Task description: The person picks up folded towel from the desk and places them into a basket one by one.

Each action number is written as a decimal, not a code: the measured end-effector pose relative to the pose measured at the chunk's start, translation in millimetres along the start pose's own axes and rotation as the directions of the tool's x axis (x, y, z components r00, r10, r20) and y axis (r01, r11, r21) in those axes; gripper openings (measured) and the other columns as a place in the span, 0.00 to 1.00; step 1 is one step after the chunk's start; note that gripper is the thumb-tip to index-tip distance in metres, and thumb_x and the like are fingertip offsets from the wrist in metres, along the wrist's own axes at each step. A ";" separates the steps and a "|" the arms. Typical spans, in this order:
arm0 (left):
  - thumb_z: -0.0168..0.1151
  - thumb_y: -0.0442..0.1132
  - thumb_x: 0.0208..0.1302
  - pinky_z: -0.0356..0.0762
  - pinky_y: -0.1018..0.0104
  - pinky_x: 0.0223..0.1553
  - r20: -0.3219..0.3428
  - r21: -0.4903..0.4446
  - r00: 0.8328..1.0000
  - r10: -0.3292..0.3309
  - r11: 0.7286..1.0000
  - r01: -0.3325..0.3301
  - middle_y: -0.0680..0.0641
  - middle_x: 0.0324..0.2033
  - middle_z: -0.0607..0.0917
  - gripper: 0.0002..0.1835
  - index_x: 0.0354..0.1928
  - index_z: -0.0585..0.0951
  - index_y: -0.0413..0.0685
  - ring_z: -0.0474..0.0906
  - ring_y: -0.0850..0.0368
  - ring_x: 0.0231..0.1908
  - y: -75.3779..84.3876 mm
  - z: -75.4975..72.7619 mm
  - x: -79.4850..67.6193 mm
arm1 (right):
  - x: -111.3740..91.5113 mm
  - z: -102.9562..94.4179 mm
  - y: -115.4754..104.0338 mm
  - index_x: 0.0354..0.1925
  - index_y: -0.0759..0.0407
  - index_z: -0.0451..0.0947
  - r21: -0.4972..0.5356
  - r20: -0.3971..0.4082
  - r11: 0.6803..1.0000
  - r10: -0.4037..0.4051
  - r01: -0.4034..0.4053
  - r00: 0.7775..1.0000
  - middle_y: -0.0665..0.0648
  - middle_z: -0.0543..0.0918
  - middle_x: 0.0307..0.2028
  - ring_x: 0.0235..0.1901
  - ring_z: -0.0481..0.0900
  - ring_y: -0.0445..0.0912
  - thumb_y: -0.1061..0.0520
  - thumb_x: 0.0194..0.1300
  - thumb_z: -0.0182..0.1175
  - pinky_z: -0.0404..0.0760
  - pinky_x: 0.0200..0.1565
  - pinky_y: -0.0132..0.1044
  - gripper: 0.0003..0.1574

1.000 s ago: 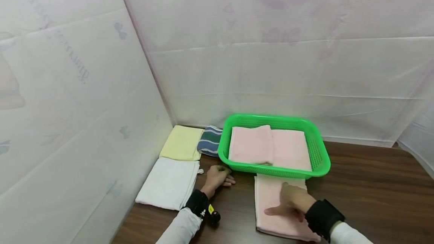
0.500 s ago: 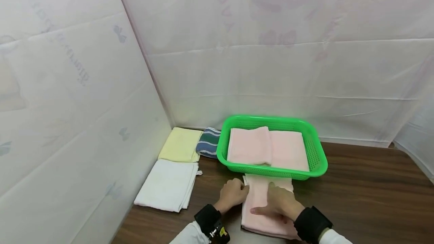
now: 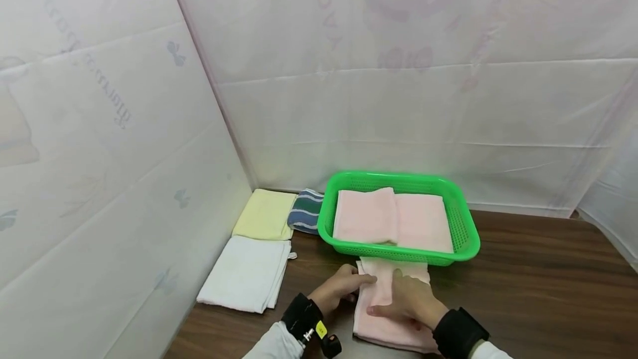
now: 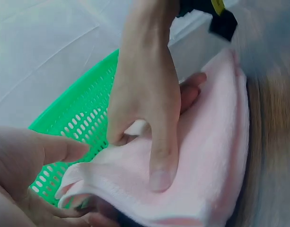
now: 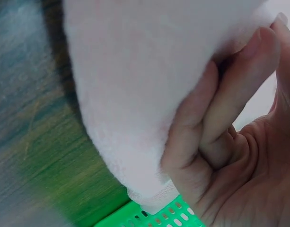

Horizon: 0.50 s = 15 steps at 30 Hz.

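A folded pink towel (image 3: 374,326) lies on the table in front of the green basket. At its left edge is my left hand (image 3: 339,287), thumb over the towel and fingers curled under the edge. In the left wrist view, those fingers (image 4: 100,213) are partly hidden beneath the loose layers. My right hand (image 3: 413,298) presses on top of the towel, its thumb and index finger spread apart. The right wrist view has several of its fingers (image 5: 187,132) bent against the pink cloth, their tips partly hidden.
The green basket (image 3: 471,237) holds two folded pink towels (image 3: 366,215) side by side. To its left lie a striped blue-green towel (image 3: 305,212), a yellow towel (image 3: 264,215) and a white towel (image 3: 244,273). Pale sheeting walls enclose the left and back of the brown table (image 3: 538,281).
My left hand has moved right from the bare table to the pink towel's edge, its thumb now over the cloth. The right hand and that towel have shifted left together.
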State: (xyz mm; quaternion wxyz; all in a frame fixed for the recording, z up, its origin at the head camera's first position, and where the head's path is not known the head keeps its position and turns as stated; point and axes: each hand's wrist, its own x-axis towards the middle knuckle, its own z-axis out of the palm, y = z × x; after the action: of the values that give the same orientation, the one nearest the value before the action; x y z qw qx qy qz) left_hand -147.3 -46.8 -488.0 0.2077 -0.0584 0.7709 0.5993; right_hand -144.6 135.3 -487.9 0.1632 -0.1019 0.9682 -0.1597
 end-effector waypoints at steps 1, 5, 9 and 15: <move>0.67 0.42 0.62 0.66 0.74 0.21 0.003 -0.009 1.000 0.000 1.000 0.000 0.56 0.18 0.68 0.13 0.25 0.73 0.51 0.63 0.63 0.20 -0.3 0.0 0.8 | -0.1 0.3 0.5 0.57 0.72 0.69 0.004 -0.009 1.000 -0.006 0.007 1.000 0.62 0.80 0.30 0.27 0.79 0.52 0.21 0.43 0.73 0.79 0.32 0.46 0.66; 0.69 0.42 0.61 0.66 0.74 0.21 0.004 -0.010 1.000 0.005 1.000 -0.005 0.58 0.15 0.67 0.17 0.19 0.73 0.54 0.63 0.65 0.18 -2.2 -1.0 1.5 | -0.6 3.3 1.4 0.56 0.72 0.70 0.007 -0.037 0.999 -0.036 0.036 0.999 0.62 0.80 0.30 0.29 0.81 0.54 0.22 0.44 0.74 0.80 0.33 0.49 0.65; 0.67 0.43 0.63 0.72 0.70 0.26 -0.001 0.076 0.999 0.041 0.996 -0.040 0.55 0.21 0.76 0.10 0.28 0.82 0.46 0.71 0.62 0.23 -4.2 -4.7 0.1 | -2.1 5.9 2.3 0.58 0.72 0.69 0.011 -0.045 0.998 -0.053 0.054 0.998 0.61 0.79 0.28 0.28 0.80 0.53 0.22 0.46 0.73 0.80 0.33 0.48 0.65; 0.60 0.41 0.73 0.87 0.59 0.34 0.064 0.103 0.997 0.045 0.993 -0.052 0.48 0.29 0.84 0.14 0.46 0.84 0.35 0.82 0.59 0.30 -12.4 -12.2 4.6 | -13.1 0.3 21.7 0.44 0.60 0.73 0.119 -0.038 0.955 -0.269 0.272 0.962 0.50 0.72 0.19 0.18 0.71 0.42 0.29 0.59 0.69 0.69 0.23 0.36 0.39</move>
State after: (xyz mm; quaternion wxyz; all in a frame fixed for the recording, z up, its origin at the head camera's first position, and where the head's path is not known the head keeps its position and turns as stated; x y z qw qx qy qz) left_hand -150.3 -61.0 -498.6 0.2194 -0.0102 0.7956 0.5646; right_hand -135.5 158.6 -491.9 0.1353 -0.2213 0.9353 -0.2408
